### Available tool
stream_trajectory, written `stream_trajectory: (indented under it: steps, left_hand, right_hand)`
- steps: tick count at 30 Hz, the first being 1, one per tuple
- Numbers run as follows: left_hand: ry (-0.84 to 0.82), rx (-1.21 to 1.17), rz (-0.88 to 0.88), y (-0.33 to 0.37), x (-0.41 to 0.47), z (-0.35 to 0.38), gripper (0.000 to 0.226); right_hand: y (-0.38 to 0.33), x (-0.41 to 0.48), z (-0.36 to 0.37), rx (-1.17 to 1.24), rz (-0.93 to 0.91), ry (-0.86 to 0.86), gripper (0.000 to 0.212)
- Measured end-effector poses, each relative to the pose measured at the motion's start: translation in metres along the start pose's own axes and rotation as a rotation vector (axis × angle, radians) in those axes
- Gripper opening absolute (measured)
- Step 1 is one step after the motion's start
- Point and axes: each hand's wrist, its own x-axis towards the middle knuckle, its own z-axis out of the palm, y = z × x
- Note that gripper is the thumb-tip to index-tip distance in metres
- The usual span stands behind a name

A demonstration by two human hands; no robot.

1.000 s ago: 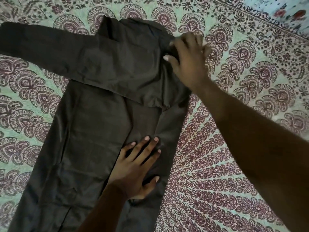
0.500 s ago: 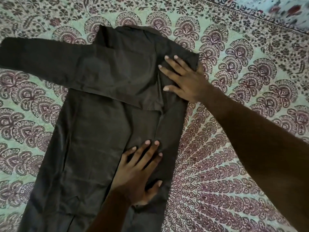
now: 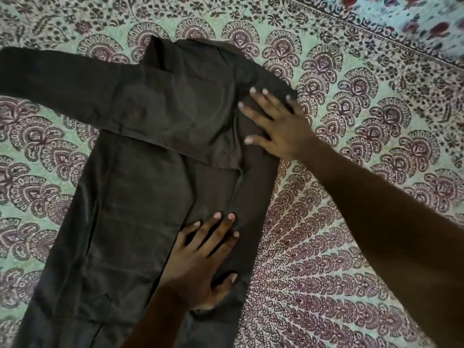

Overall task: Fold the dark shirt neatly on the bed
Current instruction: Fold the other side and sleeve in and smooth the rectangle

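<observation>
The scene is dimly and evenly lit; no hard shadows or glare are seen. The bedspread (image 3: 426, 26) is rendered brightest and most blurred toward 1 o'clock. Folds in the dark shirt (image 3: 140, 197) are only faintly resolved, and overall softness is noted.

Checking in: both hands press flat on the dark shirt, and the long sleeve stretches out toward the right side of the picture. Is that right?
Not quite. The long sleeve stretches out toward the left side of the picture, as the head view shows. The rest is right: the left hand and the right hand both press flat on the dark shirt.
</observation>
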Motion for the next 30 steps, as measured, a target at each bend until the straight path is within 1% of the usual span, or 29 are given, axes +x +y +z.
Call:
stream_trajectory:
  steps: [2, 5, 7, 8, 10, 12, 15, 19, 21, 23, 25, 27, 28, 29, 30]
  left_hand:
    - [-0.007, 0.007, 0.001, 0.001, 0.001, 0.0, 0.073]
    - [-0.007, 0.003, 0.004, 0.0, 0.001, -0.001, 0.074]
    - [0.004, -0.004, 0.005, 0.0, 0.001, -0.001, 0.075]
    - [0.01, -0.005, 0.004, 0.0, 0.001, 0.0, 0.075]
    - [0.024, -0.004, 0.011, 0.001, 0.001, -0.002, 0.075]
    - [0.024, 0.001, 0.026, -0.001, 0.0, -0.001, 0.075]
    - [0.015, 0.018, 0.031, -0.001, -0.001, -0.002, 0.075]
    - [0.01, 0.031, 0.034, 0.001, -0.002, -0.001, 0.076]
    - [0.013, 0.029, 0.031, 0.0, -0.003, -0.001, 0.076]
    - [0.013, 0.029, 0.031, 0.001, -0.004, -0.003, 0.076]
    - [0.011, 0.031, 0.038, 0.0, -0.004, -0.003, 0.076]
    - [0.008, 0.034, 0.04, 0.001, -0.006, -0.004, 0.077]
    - [0.007, 0.037, 0.038, 0.001, -0.007, -0.004, 0.077]
    - [0.007, 0.043, 0.037, 0.002, -0.007, -0.005, 0.078]
    - [0.004, 0.055, 0.038, 0.002, -0.007, -0.006, 0.078]
  right_hand:
    - [0.011, 0.022, -0.009, 0.014, 0.065, -0.018, 0.078]
    - [0.009, 0.019, -0.016, 0.064, 0.143, 0.018, 0.082]
    - [-0.008, -0.004, -0.016, 0.1, 0.169, 0.078, 0.08]
    - [-0.019, -0.021, -0.013, 0.116, 0.152, 0.096, 0.079]
    - [-0.037, -0.058, -0.003, 0.175, 0.119, 0.086, 0.077]
    - [-0.039, -0.072, 0.006, 0.197, 0.135, 0.061, 0.074]
    - [-0.017, -0.045, 0.007, 0.126, 0.198, 0.004, 0.069]
    - [0.009, -0.002, -0.01, 0.197, 0.355, -0.041, 0.068]
    - [-0.003, -0.004, -0.018, 0.23, 0.426, -0.002, 0.067]
    - [-0.031, -0.027, -0.022, 0.281, 0.466, 0.062, 0.066]
    - [-0.064, -0.064, -0.017, 0.325, 0.418, 0.069, 0.066]
    - [-0.09, -0.104, -0.004, 0.288, 0.268, -0.01, 0.067]
    - [-0.095, -0.118, 0.003, 0.255, 0.228, -0.051, 0.069]
    - [-0.094, -0.124, 0.007, 0.234, 0.234, -0.075, 0.071]
    - [-0.089, -0.122, 0.008, 0.235, 0.284, -0.084, 0.073]
